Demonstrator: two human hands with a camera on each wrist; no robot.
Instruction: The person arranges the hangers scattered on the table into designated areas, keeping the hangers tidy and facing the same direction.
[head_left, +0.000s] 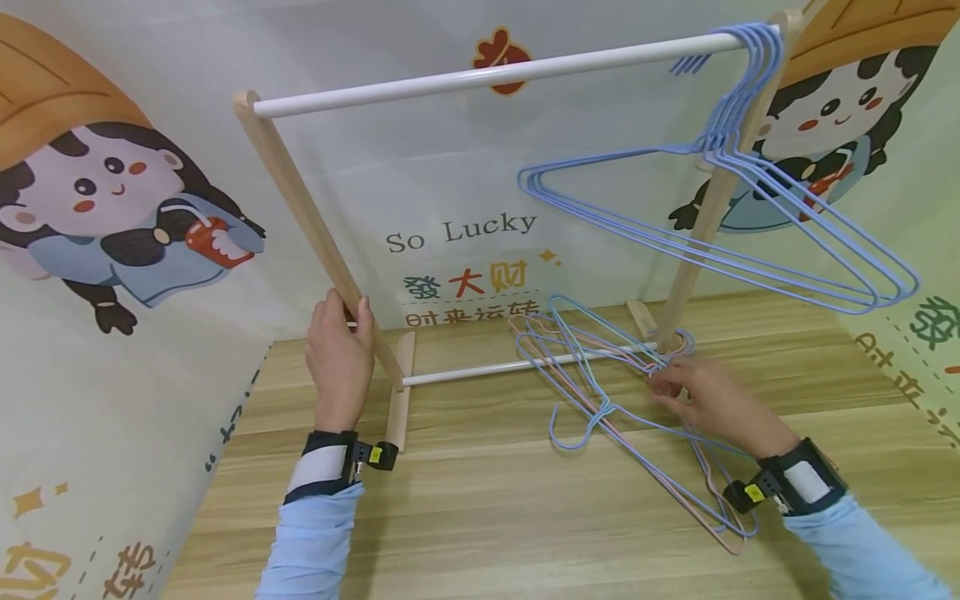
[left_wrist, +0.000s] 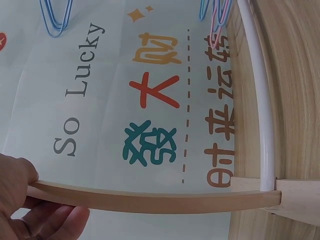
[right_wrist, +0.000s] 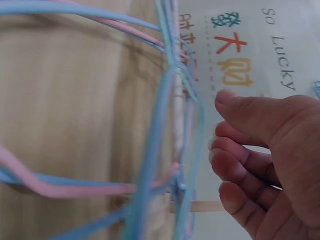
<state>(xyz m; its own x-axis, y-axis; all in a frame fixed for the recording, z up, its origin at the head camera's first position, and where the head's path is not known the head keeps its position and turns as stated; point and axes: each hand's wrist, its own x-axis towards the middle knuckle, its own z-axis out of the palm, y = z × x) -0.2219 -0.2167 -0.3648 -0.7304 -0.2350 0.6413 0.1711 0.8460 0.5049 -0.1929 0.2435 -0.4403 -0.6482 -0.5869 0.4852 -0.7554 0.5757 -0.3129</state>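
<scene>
My left hand [head_left: 341, 350] grips the left wooden post [head_left: 300, 192] of a small clothes rack. In the left wrist view the thumb lies on one side of that post and the fingers on the other. A loose pile of blue and pink wire hangers [head_left: 607, 406] lies on the wooden surface at the rack's right foot. Beside the pile, my right hand [head_left: 712, 400] has its fingers loosely bent. Seen from the right wrist, that hand [right_wrist: 260, 150] has nothing between thumb and fingers, with the hangers [right_wrist: 155, 125] just past its fingertips.
Several blue hangers [head_left: 720, 142] hang bunched at the right end of the white top rail [head_left: 480, 79]. A white lower bar [head_left: 487, 369] joins the rack's feet. Behind stands a printed backdrop [head_left: 457, 225] with cartoon figures and lettering.
</scene>
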